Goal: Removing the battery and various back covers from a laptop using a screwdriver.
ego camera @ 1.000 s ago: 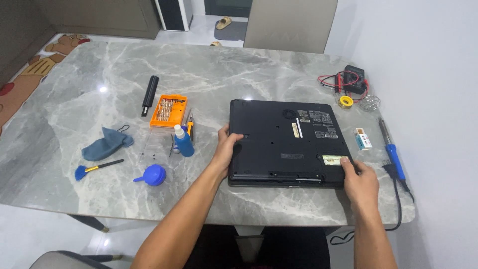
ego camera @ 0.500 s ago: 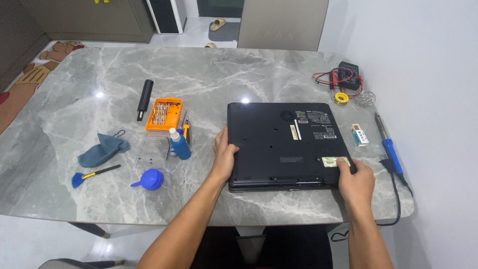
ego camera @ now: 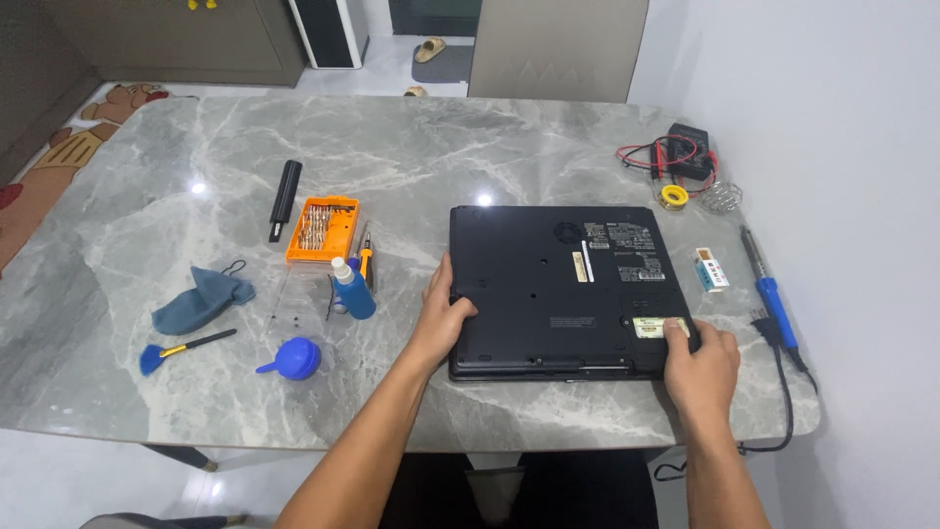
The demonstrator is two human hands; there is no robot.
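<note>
A black laptop (ego camera: 563, 284) lies upside down on the grey marble table (ego camera: 411, 167), its underside with labels facing up. My left hand (ego camera: 446, 318) grips its left edge, thumb on top. My right hand (ego camera: 700, 362) rests on the near right corner, fingers over a pale sticker. Both forearms reach in from the bottom of the view.
Left of the laptop: blue bottle (ego camera: 352, 289), orange bit set (ego camera: 323, 230), black handle (ego camera: 284, 196), blue blower (ego camera: 294, 358), blue brush (ego camera: 181, 348), blue cloth (ego camera: 201, 299). Right: blue soldering iron (ego camera: 769, 289), multimeter with leads (ego camera: 685, 157), solder roll (ego camera: 673, 196).
Both hands have stayed on the laptop; the right hand shifted slightly along the near right corner. The camera view has tilted a little.
</note>
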